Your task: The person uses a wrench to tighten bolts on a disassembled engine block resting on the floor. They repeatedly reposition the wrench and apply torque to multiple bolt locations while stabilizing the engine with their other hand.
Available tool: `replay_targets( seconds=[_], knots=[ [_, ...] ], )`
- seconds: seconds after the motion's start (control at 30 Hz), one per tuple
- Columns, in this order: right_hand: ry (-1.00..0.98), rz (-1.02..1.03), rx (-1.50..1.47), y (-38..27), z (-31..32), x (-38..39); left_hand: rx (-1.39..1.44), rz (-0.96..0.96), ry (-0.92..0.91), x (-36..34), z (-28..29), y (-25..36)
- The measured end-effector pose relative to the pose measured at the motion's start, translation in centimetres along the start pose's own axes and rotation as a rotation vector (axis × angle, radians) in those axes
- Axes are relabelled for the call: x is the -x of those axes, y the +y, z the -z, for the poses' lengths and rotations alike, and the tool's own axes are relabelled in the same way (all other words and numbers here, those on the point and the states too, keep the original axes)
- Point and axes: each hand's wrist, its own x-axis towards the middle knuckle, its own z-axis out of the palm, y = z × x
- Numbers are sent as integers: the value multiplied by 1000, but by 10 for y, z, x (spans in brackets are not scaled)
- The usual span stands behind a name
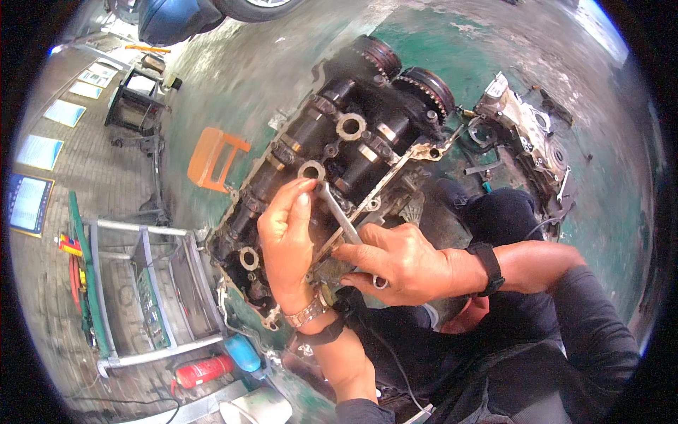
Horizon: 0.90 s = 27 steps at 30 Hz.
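An engine's cylinder head (279,152) lies in front of me, dark with oil, with two toothed wheels (427,92) at its far end. My right hand (402,261) is wrapped round a long silver wrench (342,215), which slants up and left over the engine. The wrench's ring end (381,282) shows below that hand. My left hand (288,226) is closed, its fingertips pressed together beside the wrench's upper end and just under a round metal tube opening (311,170). What lies between those fingertips is hidden. Two similar tube openings (350,127) rise nearby.
Right of the engine, a silver metal engine cover (526,131) lies on the green floor. An orange plastic stool (215,159) stands to the left. Farther left are a metal rack (155,357), a red fire extinguisher (203,371) and a blue bottle (243,352). A car (176,21) is at the top.
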Motion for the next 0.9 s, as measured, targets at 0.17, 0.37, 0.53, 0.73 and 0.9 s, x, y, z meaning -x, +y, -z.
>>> replay_targets(
  seconds=[0.17, 0.37, 0.53, 0.73, 0.9],
  knots=[
    [-2, 112, 17, 6, 18, -5, 85, 75, 6, 1, 0, -1],
    [231, -81, -318, 23, 54, -23, 62, 137, 15, 6, 3, 0],
    [266, -547, -720, 30, 72, -29, 55, -6, 2, 4, 1, 0],
    [226, -611, -804, 39, 65, -29, 31, -53, 0, 5, -1, 1],
    [220, -670, -837, 44, 61, -30, 52, -62, -5, 4, -1, 1]
  ],
)
